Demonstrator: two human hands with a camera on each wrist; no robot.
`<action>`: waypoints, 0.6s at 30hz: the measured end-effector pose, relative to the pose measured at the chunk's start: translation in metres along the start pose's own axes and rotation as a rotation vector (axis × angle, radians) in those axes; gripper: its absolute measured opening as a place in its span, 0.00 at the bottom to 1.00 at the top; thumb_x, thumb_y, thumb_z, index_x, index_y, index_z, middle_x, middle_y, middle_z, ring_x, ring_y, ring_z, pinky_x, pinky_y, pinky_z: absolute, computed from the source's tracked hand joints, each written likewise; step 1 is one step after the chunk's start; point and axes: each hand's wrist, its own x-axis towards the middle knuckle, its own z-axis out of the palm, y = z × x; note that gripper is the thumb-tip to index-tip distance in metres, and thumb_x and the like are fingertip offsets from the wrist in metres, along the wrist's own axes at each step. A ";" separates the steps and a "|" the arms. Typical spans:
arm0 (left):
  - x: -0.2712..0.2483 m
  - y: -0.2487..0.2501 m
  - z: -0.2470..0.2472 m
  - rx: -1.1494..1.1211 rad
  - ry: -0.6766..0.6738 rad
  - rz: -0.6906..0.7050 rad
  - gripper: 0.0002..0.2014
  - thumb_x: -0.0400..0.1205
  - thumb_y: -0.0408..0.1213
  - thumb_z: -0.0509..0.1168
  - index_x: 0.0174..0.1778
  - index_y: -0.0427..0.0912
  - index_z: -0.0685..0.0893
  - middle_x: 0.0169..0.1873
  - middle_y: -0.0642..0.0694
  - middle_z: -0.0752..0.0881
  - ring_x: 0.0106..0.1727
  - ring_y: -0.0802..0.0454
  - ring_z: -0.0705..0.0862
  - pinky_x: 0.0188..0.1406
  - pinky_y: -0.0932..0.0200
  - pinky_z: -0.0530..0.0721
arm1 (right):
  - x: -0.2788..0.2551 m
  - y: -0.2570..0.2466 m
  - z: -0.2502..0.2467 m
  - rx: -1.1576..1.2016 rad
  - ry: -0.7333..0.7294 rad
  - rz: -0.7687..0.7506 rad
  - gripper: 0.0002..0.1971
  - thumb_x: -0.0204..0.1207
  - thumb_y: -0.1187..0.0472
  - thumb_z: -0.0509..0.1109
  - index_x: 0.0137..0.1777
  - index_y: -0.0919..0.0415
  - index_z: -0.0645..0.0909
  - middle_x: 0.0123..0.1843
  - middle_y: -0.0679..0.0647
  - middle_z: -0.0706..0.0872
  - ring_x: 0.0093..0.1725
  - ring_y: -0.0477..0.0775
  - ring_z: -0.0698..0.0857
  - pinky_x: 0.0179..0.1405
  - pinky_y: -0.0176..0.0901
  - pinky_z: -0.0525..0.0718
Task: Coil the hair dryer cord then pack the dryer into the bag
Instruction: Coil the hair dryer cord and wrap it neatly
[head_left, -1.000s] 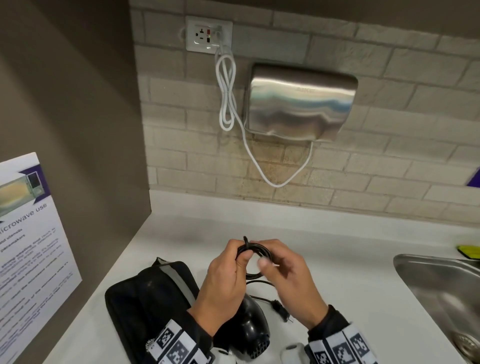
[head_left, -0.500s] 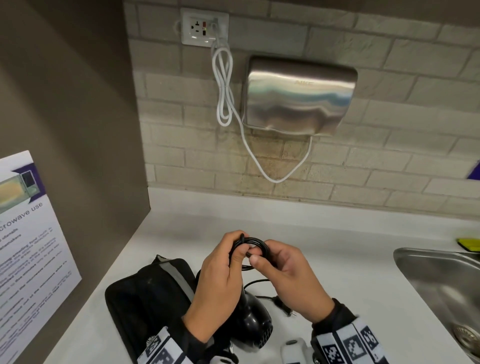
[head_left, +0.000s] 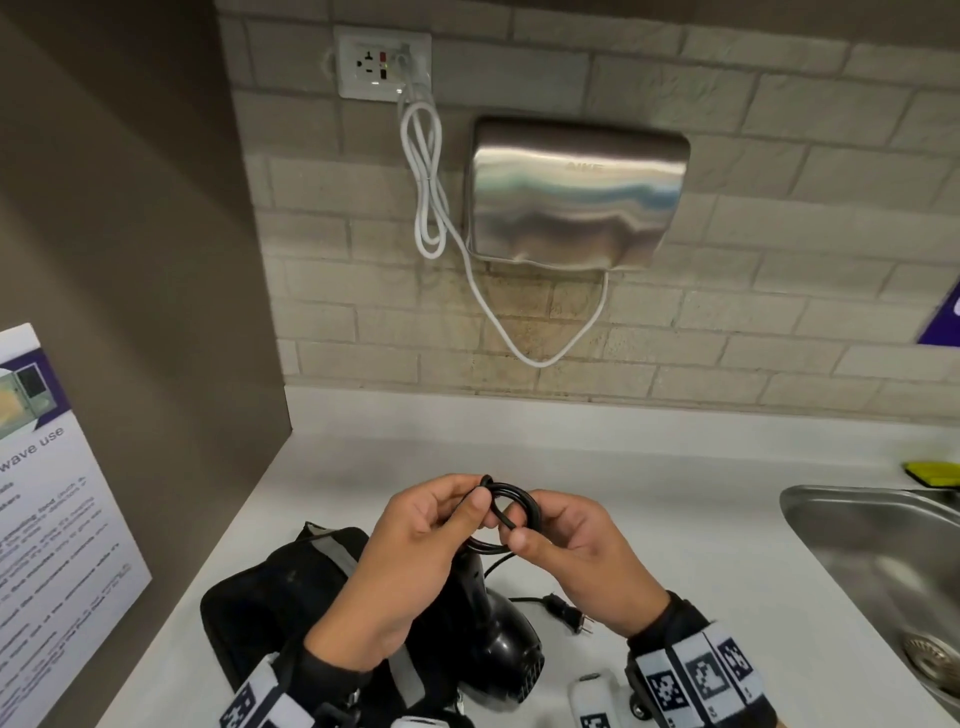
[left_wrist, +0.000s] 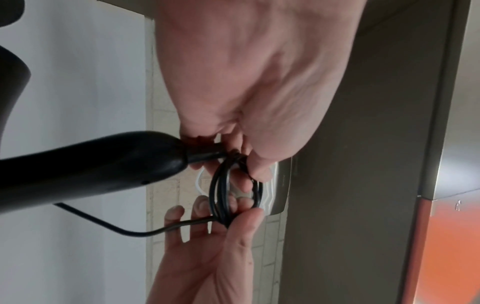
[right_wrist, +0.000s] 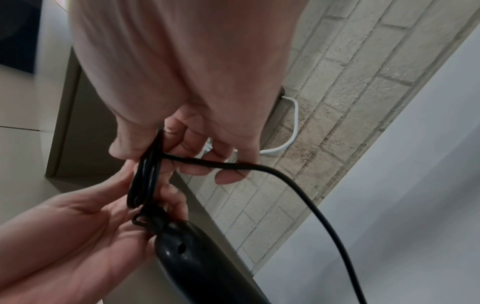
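Observation:
The black hair dryer hangs head-down over the counter, its handle rising toward my hands. Its black cord is wound into a small coil at the handle's top. My left hand pinches the coil's left side where the cord leaves the handle. My right hand pinches the coil's right side. A loose tail runs down to the plug lying on the counter. The black bag lies flat at the lower left, partly under my left arm.
A steel sink sits at the right, with a yellow sponge behind it. On the brick wall hang a steel hand dryer and its white cord plugged into an outlet. A brown panel with a notice stands left.
Both hands stay on the coil. The right hand has laid more cord onto it, so the loose tail is shorter and the plug lies closer to the dryer.

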 end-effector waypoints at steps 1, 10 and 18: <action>0.000 0.001 0.000 0.000 -0.012 -0.017 0.11 0.84 0.42 0.65 0.47 0.42 0.90 0.35 0.51 0.87 0.43 0.59 0.85 0.53 0.63 0.77 | 0.000 0.000 -0.001 -0.030 0.007 -0.003 0.02 0.74 0.59 0.75 0.43 0.55 0.85 0.41 0.47 0.87 0.43 0.47 0.82 0.52 0.43 0.79; 0.001 0.005 -0.002 -0.114 -0.050 -0.108 0.13 0.83 0.46 0.65 0.42 0.44 0.90 0.36 0.51 0.85 0.44 0.60 0.83 0.57 0.57 0.72 | -0.003 0.007 0.005 -0.443 0.350 -0.330 0.15 0.73 0.68 0.78 0.53 0.51 0.82 0.47 0.47 0.89 0.51 0.52 0.89 0.55 0.46 0.86; 0.001 -0.011 0.002 0.343 0.085 0.251 0.08 0.82 0.50 0.62 0.49 0.55 0.85 0.36 0.54 0.87 0.42 0.59 0.86 0.46 0.70 0.79 | -0.009 0.001 0.018 -0.497 0.422 -0.057 0.02 0.75 0.54 0.76 0.41 0.48 0.88 0.53 0.45 0.83 0.55 0.45 0.84 0.47 0.32 0.80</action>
